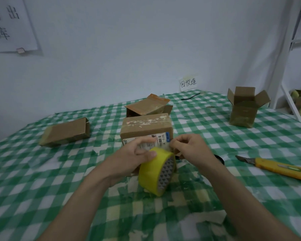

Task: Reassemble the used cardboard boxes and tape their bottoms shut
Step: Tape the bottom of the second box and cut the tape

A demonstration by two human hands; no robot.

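A yellow tape roll is gripped by the left hand, just in front of a labelled box on the checked cloth. The right hand is curled at the roll's top edge, seemingly pinching the tape end. A knife lies right.

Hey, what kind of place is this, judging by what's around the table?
Probably a small packing or stockroom corner. Used cardboard boxes sit on a table with a checked cloth, handwritten paper signs are stuck to the wall, and a white shelving rack stands at the right.
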